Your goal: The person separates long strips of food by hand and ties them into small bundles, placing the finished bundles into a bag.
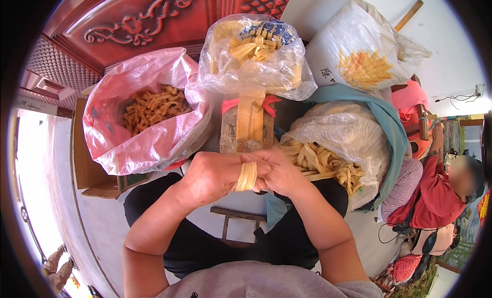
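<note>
A flat, pale yellow strip (247, 177) is wrapped around the fingers of my left hand (205, 175). My right hand (284, 171) meets it from the other side, its bent fingers pressed to the left fingertips and the strip. The ends of the strip are hidden between the hands. Both hands are held over my lap, just before a worn wooden bench (228, 132). Close by my right hand, a heap of long yellow strips (319, 159) spills from a clear plastic bag (340, 123).
A pink woven sack (111, 102) holds small brown knotted pieces (155, 107). On the bench, a container lined with clear plastic (215, 73) holds more strips (255, 48). A white sack (353, 51) stands behind, a cardboard box (80, 152) at left. Another person (434, 198) sits at right.
</note>
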`<state>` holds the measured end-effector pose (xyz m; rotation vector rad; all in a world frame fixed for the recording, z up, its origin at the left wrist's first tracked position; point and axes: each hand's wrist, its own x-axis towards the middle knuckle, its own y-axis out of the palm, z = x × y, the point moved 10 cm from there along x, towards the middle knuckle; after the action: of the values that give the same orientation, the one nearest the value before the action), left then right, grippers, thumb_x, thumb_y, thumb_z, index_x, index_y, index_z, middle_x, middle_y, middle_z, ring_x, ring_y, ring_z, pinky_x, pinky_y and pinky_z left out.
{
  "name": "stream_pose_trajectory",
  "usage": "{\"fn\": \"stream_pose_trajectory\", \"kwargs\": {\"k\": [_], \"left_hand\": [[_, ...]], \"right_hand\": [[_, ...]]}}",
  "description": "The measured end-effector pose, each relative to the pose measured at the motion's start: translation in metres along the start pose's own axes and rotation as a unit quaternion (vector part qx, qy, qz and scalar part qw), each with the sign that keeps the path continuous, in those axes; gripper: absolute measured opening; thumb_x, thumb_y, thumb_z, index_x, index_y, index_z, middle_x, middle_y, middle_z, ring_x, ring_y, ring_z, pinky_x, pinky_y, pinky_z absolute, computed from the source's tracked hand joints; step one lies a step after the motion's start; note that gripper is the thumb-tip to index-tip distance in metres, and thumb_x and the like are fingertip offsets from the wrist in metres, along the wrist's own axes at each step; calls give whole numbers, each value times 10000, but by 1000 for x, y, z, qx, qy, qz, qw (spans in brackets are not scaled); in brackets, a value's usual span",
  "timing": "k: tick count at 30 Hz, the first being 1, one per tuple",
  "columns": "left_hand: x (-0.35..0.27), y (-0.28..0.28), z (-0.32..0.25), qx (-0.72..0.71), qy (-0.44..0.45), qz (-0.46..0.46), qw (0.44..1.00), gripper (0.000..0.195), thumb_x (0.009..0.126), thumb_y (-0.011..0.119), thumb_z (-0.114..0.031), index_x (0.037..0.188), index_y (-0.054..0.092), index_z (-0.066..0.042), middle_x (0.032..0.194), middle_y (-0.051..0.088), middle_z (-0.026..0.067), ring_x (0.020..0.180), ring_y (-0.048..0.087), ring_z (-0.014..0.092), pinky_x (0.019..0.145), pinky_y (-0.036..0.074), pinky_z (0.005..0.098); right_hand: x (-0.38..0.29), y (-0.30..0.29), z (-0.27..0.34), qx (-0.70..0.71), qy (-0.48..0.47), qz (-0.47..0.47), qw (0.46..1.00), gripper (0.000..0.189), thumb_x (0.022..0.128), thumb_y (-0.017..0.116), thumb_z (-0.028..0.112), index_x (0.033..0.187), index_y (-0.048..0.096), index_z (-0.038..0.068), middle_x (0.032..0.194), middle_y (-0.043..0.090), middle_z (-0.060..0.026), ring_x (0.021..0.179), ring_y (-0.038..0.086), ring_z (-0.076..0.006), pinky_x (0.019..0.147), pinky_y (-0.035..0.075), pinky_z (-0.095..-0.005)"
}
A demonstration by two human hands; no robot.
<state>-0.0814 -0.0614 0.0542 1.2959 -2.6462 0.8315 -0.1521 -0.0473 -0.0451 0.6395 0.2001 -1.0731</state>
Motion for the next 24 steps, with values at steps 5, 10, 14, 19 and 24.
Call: {"fn": "stream_pose_trajectory", "kwargs": {"k": [5,10,14,19,24], "left_hand": [[-9,0,-23,209,131,-30,969,294,584,704,-138,876,688,-120,616,452,12,478,485,195,453,427,334],[-16,-23,-16,246,106,-158,950,220,582,660,-72,797,657,-23,807,602,73,680,600,268,633,483,395],[-17,-25,21,197,-50,-145,968,186,630,645,-46,812,662,-10,1036,642,116,865,631,296,777,477,420],[-18,-3,28,254,-69,-46,964,167,678,625,-42,840,656,-14,1047,637,120,924,621,280,856,445,382],[-13,-29,20,9,-76,-103,992,102,760,633,20,860,648,21,1025,639,127,896,635,234,795,489,338]], "right_hand": [[-8,38,-26,187,63,133,971,130,810,664,91,898,593,27,667,522,3,485,435,-71,440,312,-206],[2,4,-18,191,-24,-69,979,167,869,640,137,968,628,3,719,577,-3,507,455,-44,435,332,-187],[-12,-8,28,-84,-159,-147,973,208,937,568,191,967,640,-2,733,594,0,538,473,-39,451,366,-206],[-25,31,53,-549,-323,-177,750,217,927,550,204,854,600,5,696,580,-95,525,538,-197,484,422,-311],[-9,-5,12,-286,-122,-103,945,413,942,469,404,803,583,33,556,483,-23,476,478,-184,440,347,-305]]}}
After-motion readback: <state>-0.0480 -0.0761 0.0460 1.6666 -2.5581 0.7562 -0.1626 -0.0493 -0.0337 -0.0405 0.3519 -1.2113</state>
